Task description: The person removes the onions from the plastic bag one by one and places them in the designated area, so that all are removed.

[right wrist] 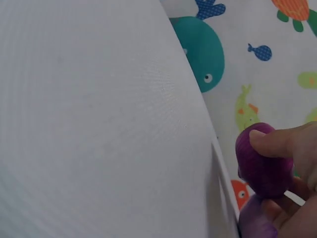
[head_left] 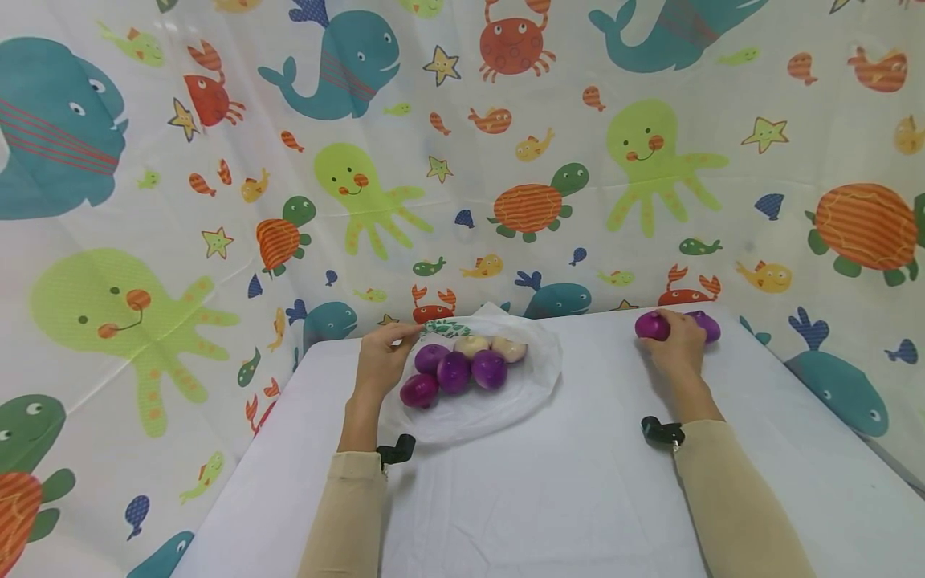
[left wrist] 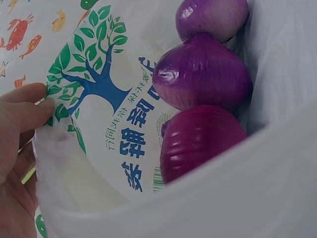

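My left hand point(head_left: 381, 359) pinches the edge of a white plastic bag point(left wrist: 106, 144) between thumb and fingers, by its printed green tree. Several purple onions point(head_left: 454, 372) lie on the spread bag, with two pale, cream-coloured bulbs point(head_left: 471, 346) behind them. At the far right of the table, my right hand point(head_left: 678, 343) grips a purple onion point(right wrist: 262, 158), the thumb on its near side. A second purple onion point(head_left: 706, 326) sits just beside that hand, partly hidden by it; in the right wrist view it shows below the fingers.
A white cloth covers the table point(head_left: 578, 498), whose back edge runs close behind both the bag and the right-hand onions. Behind hangs a curtain point(head_left: 448, 120) printed with sea animals. Black straps with small devices point(head_left: 661, 432) sit on both wrists.
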A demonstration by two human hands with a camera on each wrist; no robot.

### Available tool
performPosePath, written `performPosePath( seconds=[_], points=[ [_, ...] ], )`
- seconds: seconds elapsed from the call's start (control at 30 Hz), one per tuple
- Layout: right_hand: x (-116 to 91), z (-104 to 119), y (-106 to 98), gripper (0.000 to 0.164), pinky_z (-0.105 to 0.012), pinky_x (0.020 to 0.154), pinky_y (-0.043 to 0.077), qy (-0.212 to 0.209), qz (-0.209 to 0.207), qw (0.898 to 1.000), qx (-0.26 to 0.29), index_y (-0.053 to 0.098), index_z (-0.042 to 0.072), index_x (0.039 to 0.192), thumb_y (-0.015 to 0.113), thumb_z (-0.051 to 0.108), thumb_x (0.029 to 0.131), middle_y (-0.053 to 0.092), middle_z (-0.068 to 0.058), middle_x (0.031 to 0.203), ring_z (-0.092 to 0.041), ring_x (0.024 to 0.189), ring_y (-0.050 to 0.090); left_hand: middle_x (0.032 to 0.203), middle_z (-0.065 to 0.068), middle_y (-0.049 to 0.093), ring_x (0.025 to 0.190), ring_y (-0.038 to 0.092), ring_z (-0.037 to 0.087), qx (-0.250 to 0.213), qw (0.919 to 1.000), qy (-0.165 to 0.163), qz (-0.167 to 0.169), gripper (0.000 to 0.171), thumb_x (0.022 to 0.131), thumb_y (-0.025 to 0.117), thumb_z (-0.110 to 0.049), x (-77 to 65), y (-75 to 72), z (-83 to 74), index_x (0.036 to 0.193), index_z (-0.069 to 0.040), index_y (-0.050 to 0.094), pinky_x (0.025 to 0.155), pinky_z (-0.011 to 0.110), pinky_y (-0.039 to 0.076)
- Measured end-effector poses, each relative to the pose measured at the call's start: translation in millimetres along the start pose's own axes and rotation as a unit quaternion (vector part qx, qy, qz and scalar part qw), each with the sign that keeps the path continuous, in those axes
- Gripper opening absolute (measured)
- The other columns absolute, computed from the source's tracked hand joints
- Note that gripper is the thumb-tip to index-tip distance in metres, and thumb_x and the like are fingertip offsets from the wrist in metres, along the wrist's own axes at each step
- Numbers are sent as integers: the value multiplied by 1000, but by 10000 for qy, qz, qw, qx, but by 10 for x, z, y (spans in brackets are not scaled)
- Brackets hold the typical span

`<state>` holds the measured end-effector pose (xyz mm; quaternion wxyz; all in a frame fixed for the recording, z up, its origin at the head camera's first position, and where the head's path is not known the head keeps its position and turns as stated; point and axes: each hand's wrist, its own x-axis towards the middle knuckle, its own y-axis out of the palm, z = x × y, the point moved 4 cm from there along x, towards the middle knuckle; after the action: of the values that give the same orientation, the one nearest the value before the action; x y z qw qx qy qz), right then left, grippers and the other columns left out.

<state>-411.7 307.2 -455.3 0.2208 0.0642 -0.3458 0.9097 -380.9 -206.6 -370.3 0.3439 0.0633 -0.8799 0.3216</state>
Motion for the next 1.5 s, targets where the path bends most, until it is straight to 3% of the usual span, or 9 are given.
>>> performPosePath(
  seconds=[0.4,0.77,0.97,1.23,1.4,1.5],
  points=[
    [-34,20,62,68,-76,112,36,-426,401,9958,-709,48,-1,151,78,7,90,46,-36,150,-59,137,36,103,5,80,96,74,21,26,10000,-13,7,21,97,71,-2,0,11,18,112,-12,82,83,40,66],
    [-27,29,55,56,-75,109,36,-454,140,9966,-673,54,-2,145,72,1,92,46,-35,149,-58,133,35,105,6,79,97,73,22,-42,10000,-47,7,21,97,71,-2,-3,10,12,112,-12,82,85,41,65],
    [-28,92,45,57,-74,110,37,-254,129,9977,-618,53,-1,146,74,7,93,44,-33,150,-56,135,33,107,6,80,99,73,22,-38,10000,-41,0,21,97,71,-3,-5,12,15,113,-12,82,85,41,65],
    [-32,378,42,48,-67,109,37,-1136,-459,9918,-368,63,0,135,77,10,90,54,-32,144,-56,128,44,110,6,79,101,74,23,-29,10000,-53,-14,22,98,71,-2,-15,4,26,114,-12,81,85,41,65],
    [-81,590,109,44,-67,114,37,-1566,-380,9869,41,64,0,133,77,8,91,56,-29,142,-51,133,45,110,6,79,101,74,22,-6,10000,-49,14,24,97,71,-2,-15,9,33,115,-13,81,85,41,65],
    [-125,723,136,41,-65,110,43,-1900,-270,9806,401,65,-1,131,76,6,92,59,-28,139,-48,129,50,110,6,79,101,74,23,-15,10000,8,-2,23,97,71,-2,-8,12,24,116,-13,81,84,41,65]
  ],
)
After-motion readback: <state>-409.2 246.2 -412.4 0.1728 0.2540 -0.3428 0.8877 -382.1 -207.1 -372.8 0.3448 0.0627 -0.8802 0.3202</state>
